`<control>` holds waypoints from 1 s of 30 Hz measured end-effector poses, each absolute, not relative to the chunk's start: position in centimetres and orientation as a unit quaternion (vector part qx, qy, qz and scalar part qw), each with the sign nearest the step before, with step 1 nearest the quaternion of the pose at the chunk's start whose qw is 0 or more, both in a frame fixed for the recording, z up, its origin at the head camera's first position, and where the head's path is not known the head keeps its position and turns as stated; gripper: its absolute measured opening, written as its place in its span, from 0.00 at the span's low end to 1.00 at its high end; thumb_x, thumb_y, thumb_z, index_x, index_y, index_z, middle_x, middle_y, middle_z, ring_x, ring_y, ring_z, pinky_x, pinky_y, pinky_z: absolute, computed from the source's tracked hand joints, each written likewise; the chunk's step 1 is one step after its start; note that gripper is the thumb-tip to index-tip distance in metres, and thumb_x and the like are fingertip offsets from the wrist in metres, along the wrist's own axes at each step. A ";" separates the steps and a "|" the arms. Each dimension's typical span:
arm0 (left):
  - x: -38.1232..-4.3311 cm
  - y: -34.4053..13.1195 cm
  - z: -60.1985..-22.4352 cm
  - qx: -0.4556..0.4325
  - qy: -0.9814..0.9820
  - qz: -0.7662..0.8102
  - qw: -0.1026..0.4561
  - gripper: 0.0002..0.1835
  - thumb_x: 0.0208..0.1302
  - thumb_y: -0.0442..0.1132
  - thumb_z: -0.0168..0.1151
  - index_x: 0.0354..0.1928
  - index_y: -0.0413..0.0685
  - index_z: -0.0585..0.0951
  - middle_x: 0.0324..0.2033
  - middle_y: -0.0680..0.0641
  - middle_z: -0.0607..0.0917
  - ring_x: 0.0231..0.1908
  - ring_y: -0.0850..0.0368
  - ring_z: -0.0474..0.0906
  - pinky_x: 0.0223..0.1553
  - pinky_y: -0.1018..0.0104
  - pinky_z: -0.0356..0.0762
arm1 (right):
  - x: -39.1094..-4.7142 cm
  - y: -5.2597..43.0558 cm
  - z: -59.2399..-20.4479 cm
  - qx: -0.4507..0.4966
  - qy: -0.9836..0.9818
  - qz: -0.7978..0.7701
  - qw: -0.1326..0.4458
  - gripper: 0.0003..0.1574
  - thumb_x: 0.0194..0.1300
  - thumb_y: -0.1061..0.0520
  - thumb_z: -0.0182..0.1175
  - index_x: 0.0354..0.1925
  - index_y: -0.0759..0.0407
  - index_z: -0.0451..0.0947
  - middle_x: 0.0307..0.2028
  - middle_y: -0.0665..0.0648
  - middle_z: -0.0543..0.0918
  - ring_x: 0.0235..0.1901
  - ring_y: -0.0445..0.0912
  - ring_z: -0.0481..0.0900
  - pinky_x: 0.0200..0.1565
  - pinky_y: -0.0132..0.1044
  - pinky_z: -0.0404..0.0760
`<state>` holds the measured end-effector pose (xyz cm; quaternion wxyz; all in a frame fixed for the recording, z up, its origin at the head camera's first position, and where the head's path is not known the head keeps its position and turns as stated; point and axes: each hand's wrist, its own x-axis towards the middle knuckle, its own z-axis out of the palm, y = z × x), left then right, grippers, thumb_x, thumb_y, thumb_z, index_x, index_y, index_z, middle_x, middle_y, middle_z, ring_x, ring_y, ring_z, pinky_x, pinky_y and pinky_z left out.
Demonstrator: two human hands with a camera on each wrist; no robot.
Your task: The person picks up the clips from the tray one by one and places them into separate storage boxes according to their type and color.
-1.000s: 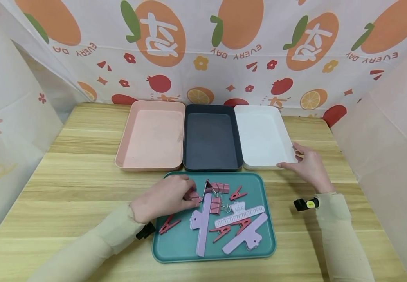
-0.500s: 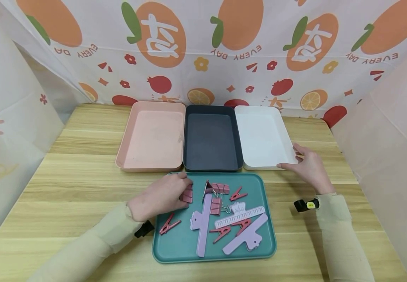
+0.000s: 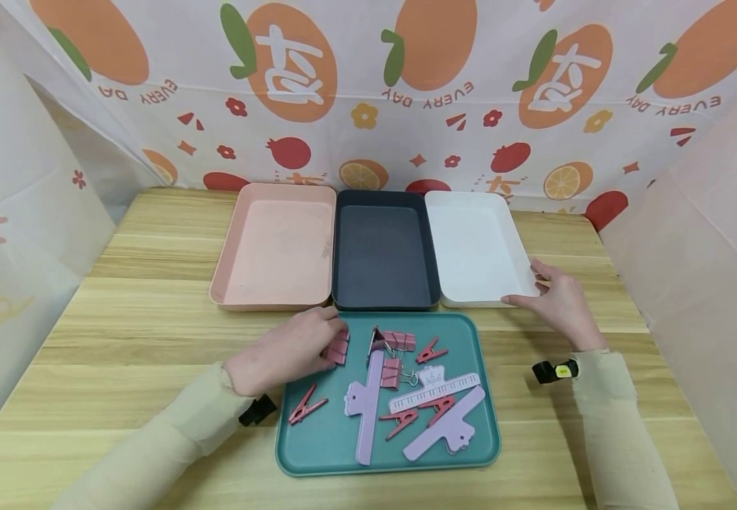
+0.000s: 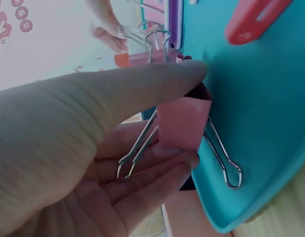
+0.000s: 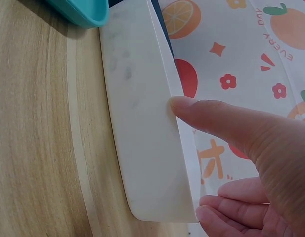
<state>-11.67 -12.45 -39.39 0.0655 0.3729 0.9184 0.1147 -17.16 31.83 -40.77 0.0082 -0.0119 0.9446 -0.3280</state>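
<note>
My left hand [image 3: 285, 350] pinches a pink binder clip [image 3: 338, 347] at the upper left of the teal tray [image 3: 327, 450]. In the left wrist view, the thumb lies along one side of this binder clip [image 4: 184, 123] and fingertips press the other, its wire handles spread apart. My right hand [image 3: 560, 301] holds the near right corner of the white tray [image 3: 480, 248]. The right wrist view has the thumb on the rim of that white tray [image 5: 142, 123] and the other fingers bent at its side. More pink binder clips [image 3: 390, 372] lie right of the left hand.
On the teal tray also lie several red clothespins [image 3: 305, 407], purple bar clips [image 3: 368, 411] and a white bar clip [image 3: 435, 389]. Behind it, a pink tray [image 3: 279, 248] and a black tray [image 3: 384, 248] stand beside the white one. A fruit-print curtain [image 3: 394, 106] hangs behind.
My left hand has drawn the pink binder clip leftward, away from the other clips, toward the tray's upper left corner. The right hand stays at the white tray's corner.
</note>
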 end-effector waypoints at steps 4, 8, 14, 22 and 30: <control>-11.8 -12.7 -38.8 0.372 0.919 0.122 0.046 0.20 0.54 0.36 0.80 0.47 0.37 0.84 0.39 0.46 0.81 0.36 0.55 0.76 0.38 0.66 0.81 | -17.1 31.9 -40.8 -0.009 0.944 -0.330 0.012 0.69 0.51 0.36 0.79 0.74 0.73 0.58 0.70 0.74 0.65 0.61 0.68 0.74 0.56 0.55 0.78; -12.0 -13.2 -38.2 0.365 0.920 0.137 0.029 0.23 0.51 0.36 0.81 0.49 0.36 0.84 0.39 0.46 0.82 0.36 0.55 0.77 0.40 0.64 0.83 | -17.1 31.9 -40.8 -0.009 0.945 -0.326 0.011 0.70 0.51 0.36 0.79 0.74 0.73 0.58 0.70 0.74 0.65 0.61 0.68 0.74 0.56 0.55 0.78; -12.7 -14.0 -37.4 0.343 0.926 0.157 0.027 0.26 0.52 0.36 0.82 0.52 0.36 0.83 0.38 0.47 0.80 0.36 0.56 0.77 0.42 0.64 0.83 | -17.2 31.9 -40.9 -0.010 0.946 -0.325 0.009 0.70 0.50 0.35 0.79 0.74 0.73 0.59 0.70 0.74 0.65 0.61 0.68 0.74 0.56 0.55 0.78; -13.7 -15.5 -36.6 0.325 0.929 0.173 -0.021 0.24 0.50 0.33 0.82 0.49 0.36 0.84 0.39 0.46 0.81 0.38 0.53 0.78 0.43 0.60 0.84 | -17.2 31.9 -40.9 -0.012 0.946 -0.325 0.008 0.70 0.51 0.35 0.79 0.74 0.73 0.59 0.70 0.74 0.65 0.61 0.68 0.74 0.55 0.55 0.78; -14.7 -16.7 -36.2 0.315 0.932 0.177 -0.041 0.25 0.49 0.32 0.82 0.49 0.33 0.83 0.41 0.43 0.82 0.40 0.48 0.80 0.45 0.55 0.84 | -17.2 32.0 -41.0 -0.015 0.946 -0.323 0.006 0.69 0.51 0.36 0.79 0.74 0.73 0.59 0.70 0.74 0.65 0.61 0.68 0.74 0.56 0.56 0.78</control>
